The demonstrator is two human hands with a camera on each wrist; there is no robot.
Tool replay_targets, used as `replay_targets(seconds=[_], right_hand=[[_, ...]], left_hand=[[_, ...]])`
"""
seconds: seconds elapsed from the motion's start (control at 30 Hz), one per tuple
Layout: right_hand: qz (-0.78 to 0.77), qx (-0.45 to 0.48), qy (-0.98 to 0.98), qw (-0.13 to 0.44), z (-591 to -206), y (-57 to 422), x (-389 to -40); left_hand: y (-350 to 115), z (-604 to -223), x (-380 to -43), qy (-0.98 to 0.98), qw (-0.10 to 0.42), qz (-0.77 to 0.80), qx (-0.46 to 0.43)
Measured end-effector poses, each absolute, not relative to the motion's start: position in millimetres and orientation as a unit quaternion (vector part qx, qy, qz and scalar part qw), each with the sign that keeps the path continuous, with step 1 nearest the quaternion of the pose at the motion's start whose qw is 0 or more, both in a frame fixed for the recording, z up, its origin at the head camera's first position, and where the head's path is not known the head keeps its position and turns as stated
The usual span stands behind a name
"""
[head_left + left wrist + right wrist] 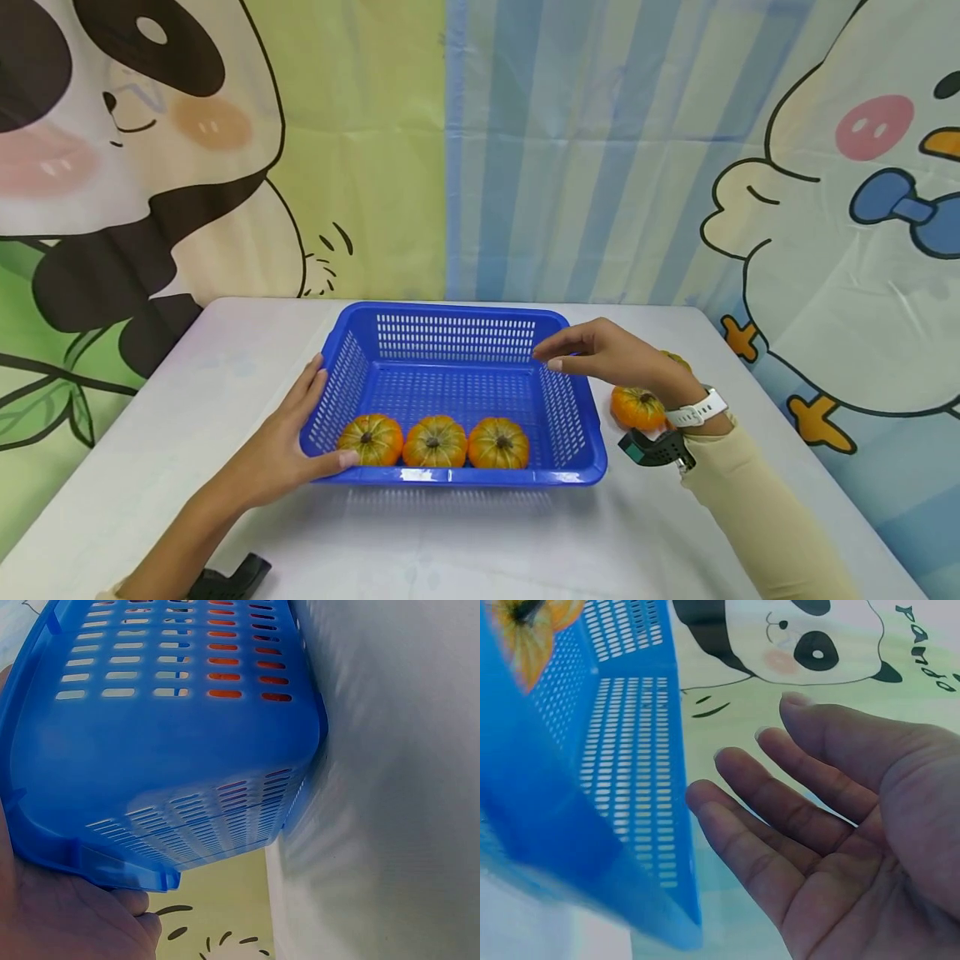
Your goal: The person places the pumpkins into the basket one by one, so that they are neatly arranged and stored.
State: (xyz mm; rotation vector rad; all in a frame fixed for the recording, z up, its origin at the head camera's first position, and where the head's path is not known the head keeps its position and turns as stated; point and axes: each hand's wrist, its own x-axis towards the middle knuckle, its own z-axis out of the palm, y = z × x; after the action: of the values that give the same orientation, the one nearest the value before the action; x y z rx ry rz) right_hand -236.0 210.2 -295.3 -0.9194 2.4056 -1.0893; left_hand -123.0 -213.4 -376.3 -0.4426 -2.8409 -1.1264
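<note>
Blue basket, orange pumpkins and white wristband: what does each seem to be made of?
Blue basket: most likely moulded plastic, smooth and slightly glossy; the front rim catches highlights and the walls have regular slots.
Orange pumpkins: ribbed, yellow-streaked skin with a soft sheen; real rind or painted imitation, I cannot tell.
White wristband: perhaps silicone or soft plastic, judging by its smooth, even, curved surface.

Three orange pumpkins [435,443] in blue basket [480,477]
</note>
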Motion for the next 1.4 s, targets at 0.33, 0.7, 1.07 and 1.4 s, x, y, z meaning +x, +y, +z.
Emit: replay_targets(seconds=[0.33,0.7,1.07,1.4], right_hand=[[-0.403,-0.264,0.871,0.096,-307.7,230.0,-227.5],[-0.41,-0.2,0.888,0.056,-317.2,254.5,-220.0],[-0.42,-0.17,0.891,-0.019,-338.5,281.1,-208.6],[-0.412,-0.157,0.895,-0.066,-355.3,299.0,-197.9]], left_hand=[[-213.4,-379.1,-124.4,-0.918,0.026,-0.368,-0.143],[-212.8,-377.1,-123.4,-0.918,0.026,-0.369,-0.142],[-212.2,-379.0,-123.0,-0.917,0.027,-0.371,-0.143],[-212.3,-379.0,-123.5,-0.918,0.03,-0.369,-0.142]])
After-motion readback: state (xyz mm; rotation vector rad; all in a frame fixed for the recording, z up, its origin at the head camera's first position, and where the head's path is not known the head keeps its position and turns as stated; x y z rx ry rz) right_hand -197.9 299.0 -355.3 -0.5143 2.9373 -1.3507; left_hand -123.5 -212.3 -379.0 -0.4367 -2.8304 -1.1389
